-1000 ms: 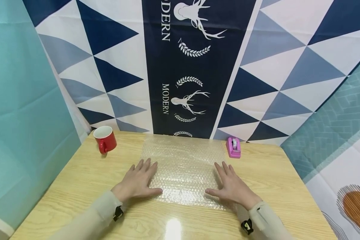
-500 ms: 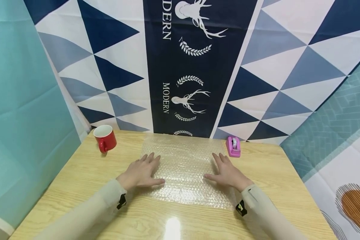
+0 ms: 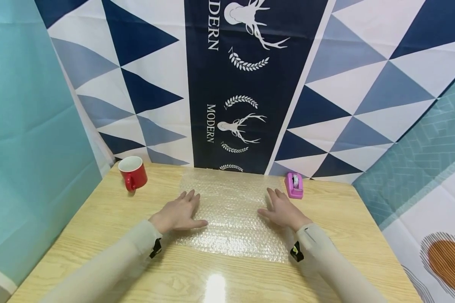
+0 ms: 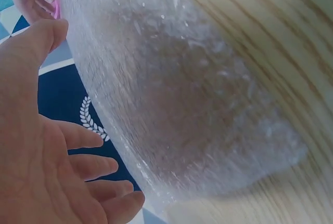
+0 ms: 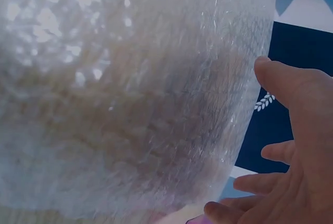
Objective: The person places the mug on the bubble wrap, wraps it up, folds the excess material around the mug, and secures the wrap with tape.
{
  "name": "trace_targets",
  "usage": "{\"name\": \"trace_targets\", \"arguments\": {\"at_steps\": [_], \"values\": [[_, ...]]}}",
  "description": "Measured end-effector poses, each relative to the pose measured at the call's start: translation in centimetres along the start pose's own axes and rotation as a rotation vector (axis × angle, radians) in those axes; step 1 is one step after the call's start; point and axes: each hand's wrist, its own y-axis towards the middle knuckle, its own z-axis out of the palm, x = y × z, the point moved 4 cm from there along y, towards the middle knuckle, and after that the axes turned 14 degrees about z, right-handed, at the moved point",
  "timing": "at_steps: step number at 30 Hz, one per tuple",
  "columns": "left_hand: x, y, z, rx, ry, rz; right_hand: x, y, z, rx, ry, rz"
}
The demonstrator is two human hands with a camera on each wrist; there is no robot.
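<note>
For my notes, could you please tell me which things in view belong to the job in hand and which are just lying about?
In the job, it seems:
bubble wrap, on the table
left hand
right hand

Lying about, untouched:
mug
tape dispenser
Either may also be needed.

Bubble-wrap sheet (image 3: 231, 210): clear, roughly rectangular, small bubbles. Spread flat on the worktop (image 3: 258, 282), wood grain showing through. Head view, clock centred on sheet: far edge at 12 o'clock, along the worktop's back edge; near edge at 6 o'clock, slightly skewed, its 5 o'clock corner reaching lower. Faint crosswise ripples; glare strongest toward 6 o'clock.
</note>
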Motion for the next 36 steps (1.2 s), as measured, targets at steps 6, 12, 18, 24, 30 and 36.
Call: {"name": "trace_targets", "arguments": {"at_steps": [6, 12, 18, 24, 30, 36], "values": [[-0.1, 0.2, 0.5, -0.005, -0.039, -0.010, 0.2, 0.4, 0.7, 0.049, 0.005, -0.005], [-0.1, 0.2, 0.7, -0.004, -0.049, -0.008, 0.1, 0.6, 1.2, 0.077, -0.018, 0.002], [-0.3, 0.2, 0.9, 0.024, -0.025, 0.016, 0.2, 0.6, 1.2, 0.082, -0.063, -0.015], [-0.5, 0.1, 1.0, 0.051, -0.017, 0.009, 0.3, 0.2, 1.3, 0.091, -0.091, -0.003], [-0.5, 0.1, 1.1, 0.044, -0.021, 0.009, 0.2, 0.1, 1.1, 0.101, -0.085, -0.012], [-0.2, 0.0, 1.1, 0.036, -0.023, 0.007, 0.0, 0.3, 1.0, 0.138, -0.087, 0.016]]}}
